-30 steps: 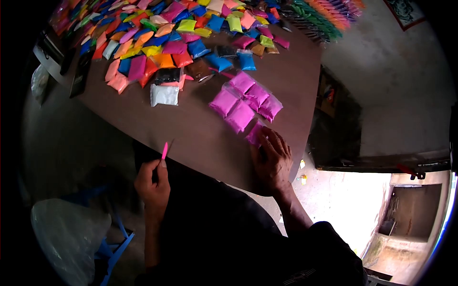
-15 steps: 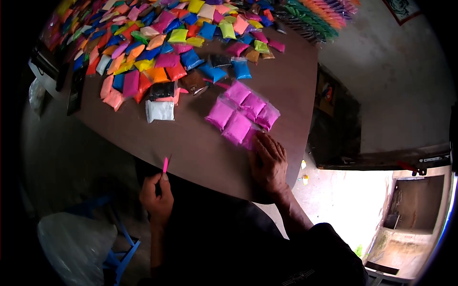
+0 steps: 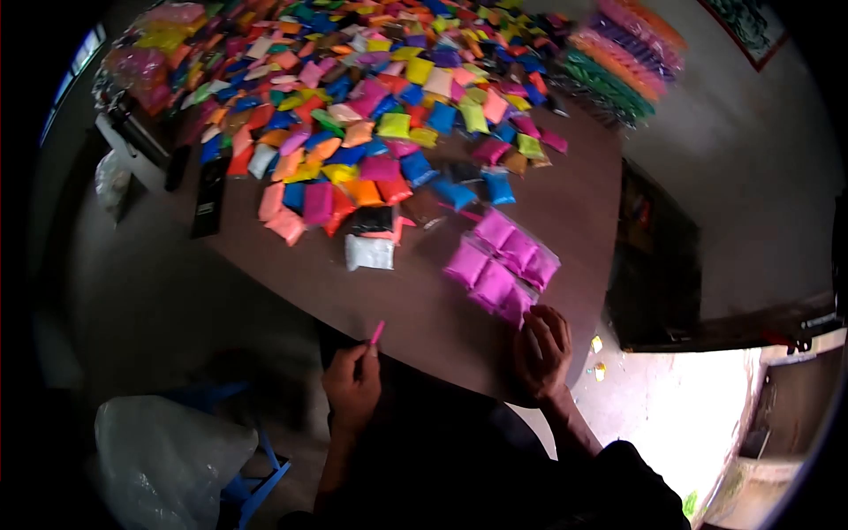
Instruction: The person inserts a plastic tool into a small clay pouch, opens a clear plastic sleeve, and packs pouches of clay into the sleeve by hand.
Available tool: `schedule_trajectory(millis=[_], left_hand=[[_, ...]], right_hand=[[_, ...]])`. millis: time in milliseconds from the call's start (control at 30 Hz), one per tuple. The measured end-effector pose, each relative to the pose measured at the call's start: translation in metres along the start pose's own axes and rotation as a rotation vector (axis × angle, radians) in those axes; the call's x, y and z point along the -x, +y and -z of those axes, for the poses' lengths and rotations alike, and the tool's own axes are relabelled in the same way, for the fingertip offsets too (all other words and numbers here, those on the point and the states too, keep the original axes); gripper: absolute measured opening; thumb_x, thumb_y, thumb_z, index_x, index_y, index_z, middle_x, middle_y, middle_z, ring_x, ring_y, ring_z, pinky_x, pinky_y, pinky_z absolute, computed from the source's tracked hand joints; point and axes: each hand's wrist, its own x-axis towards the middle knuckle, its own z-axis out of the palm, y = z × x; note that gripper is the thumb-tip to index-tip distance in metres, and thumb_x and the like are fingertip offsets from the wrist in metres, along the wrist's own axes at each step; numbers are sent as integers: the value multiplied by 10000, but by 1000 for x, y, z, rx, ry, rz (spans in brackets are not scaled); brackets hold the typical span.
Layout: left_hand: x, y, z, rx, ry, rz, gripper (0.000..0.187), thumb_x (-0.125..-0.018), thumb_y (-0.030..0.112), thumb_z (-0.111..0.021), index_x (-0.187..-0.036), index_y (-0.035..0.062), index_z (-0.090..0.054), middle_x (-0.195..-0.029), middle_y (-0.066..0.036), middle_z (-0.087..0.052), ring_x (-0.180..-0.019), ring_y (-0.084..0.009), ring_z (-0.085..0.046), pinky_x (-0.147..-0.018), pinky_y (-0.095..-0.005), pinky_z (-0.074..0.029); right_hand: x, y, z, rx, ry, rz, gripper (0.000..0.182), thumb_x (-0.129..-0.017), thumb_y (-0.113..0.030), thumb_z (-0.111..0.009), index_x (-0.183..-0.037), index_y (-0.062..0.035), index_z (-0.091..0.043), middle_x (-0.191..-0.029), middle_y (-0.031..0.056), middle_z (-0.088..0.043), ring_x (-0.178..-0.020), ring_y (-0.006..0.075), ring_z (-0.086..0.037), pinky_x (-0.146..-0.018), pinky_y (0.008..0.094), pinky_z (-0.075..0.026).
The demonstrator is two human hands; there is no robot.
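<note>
My left hand (image 3: 353, 382) is closed at the table's near edge, pinching a small pink plastic stick (image 3: 378, 332) between thumb and fingertips, its tip pointing up. My right hand (image 3: 545, 349) has loosely bent fingers with gaps between them, fingertips right at the lower corner of a joined sheet of pink packets (image 3: 492, 284). The sheet lies flat on the brown table (image 3: 424, 322), its clear plastic seams showing between several plump pouches. Left of it lie a white packet (image 3: 369, 253) and a black packet (image 3: 371, 218).
A broad heap of colourful small packets (image 3: 380, 168) covers the far side of the table. Stacked bundles of coloured packs (image 3: 618, 66) stand at the back right. Below left, a blue stool (image 3: 256, 486) stands by a clear plastic bag (image 3: 168, 455).
The camera view has shifted, so the table and both hands appear lower and further right. My right fingers cover less of the sheet's corner packet. The left hand keeps the pink stick.
</note>
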Motion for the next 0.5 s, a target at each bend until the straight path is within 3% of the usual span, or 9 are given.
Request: schedule_trajectory(millis=[133, 233, 300, 500], left_hand=[[-17, 10, 0, -19, 75, -100, 89, -934, 74, -785, -977, 34, -717, -842, -124, -688, -666, -233, -669, -576, -341, -509], [-32, 15, 1, -92, 70, -155, 90, -912, 62, -794, -961, 56, -719, -888, -111, -693, -721, -256, -677, -610, -364, -527], [-43, 18, 1, -165, 60, -302, 109, -897, 63, -800, -973, 71, -723, -917, -97, -690, -781, -289, -676, -641, -387, -533], [-58, 20, 2, -237, 21, -348, 144, -867, 64, -824, -987, 66, -744, -924, -87, -682, -818, -307, -672, -691, -415, -532]], right_hand=[[-2, -27, -3, -161, -75, 92, 294, -805, -1, -750, -1094, -30, -701, -1150, 182, -683, -1067, 399, -666, -909, 477, -556], [2, -43, -24, -262, -93, 141, 318, -793, -7, -755, -1105, -54, -712, -1141, 167, -691, -1053, 388, -677, -869, 453, -572], [-1, -55, -34, -312, -174, 224, 313, -778, 43, -757, -1081, -30, -727, -1157, 167, -690, -1042, 367, -684, -882, 433, -570], [-10, -78, -50, -338, -257, 252, 257, -783, -29, -795, -1036, -62, -758, -1120, 122, -713, -1031, 329, -710, -866, 419, -593]])
